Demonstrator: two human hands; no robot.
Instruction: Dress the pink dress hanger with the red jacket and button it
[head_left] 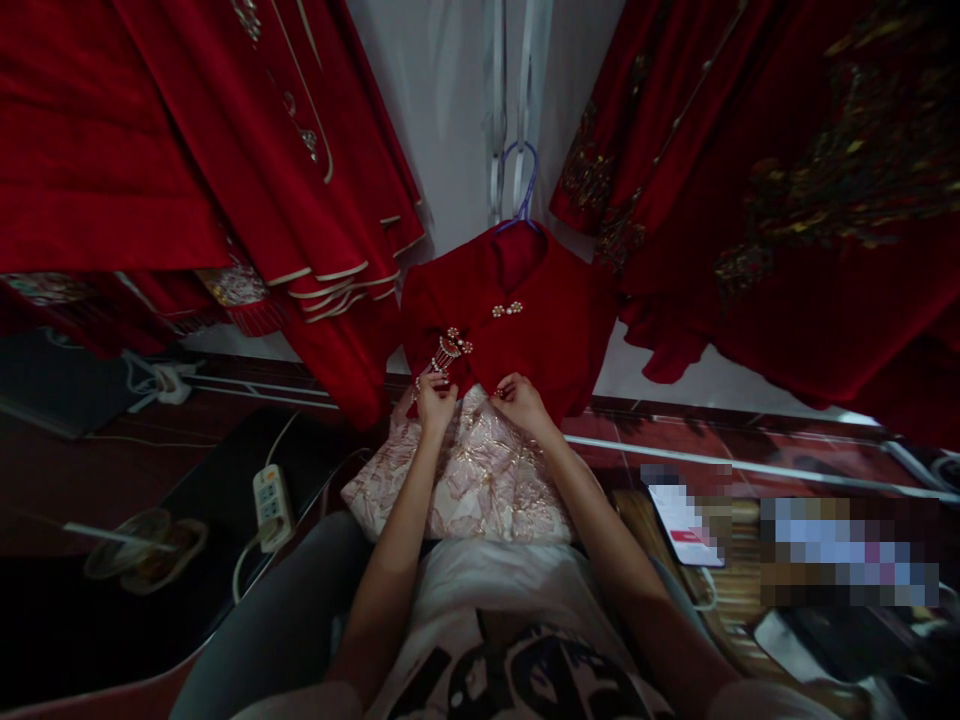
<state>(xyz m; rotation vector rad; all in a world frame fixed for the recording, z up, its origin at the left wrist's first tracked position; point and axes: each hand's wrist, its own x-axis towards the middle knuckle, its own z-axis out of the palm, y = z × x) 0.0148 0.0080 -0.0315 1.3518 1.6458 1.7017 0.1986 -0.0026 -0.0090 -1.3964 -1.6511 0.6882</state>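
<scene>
A small red jacket (pixel 555 320) hangs on a blue hanger (pixel 525 190) in front of me, with pearl clasps and a tasselled brooch (pixel 450 350) on its front. A pale pink and gold brocade skirt (pixel 480 480) falls below it onto my lap. My left hand (pixel 435 400) is closed in a pinch at the jacket's lower hem, just under the brooch. My right hand (pixel 521 400) pinches the same hem a little to the right. Both hands grip the fabric's edge.
Red embroidered garments (pixel 225 150) hang on both sides. A white power strip (pixel 271 505) with its cable lies on the dark floor at left, near a plastic cup with a straw (pixel 142 545). A phone (pixel 686 525) lies at right.
</scene>
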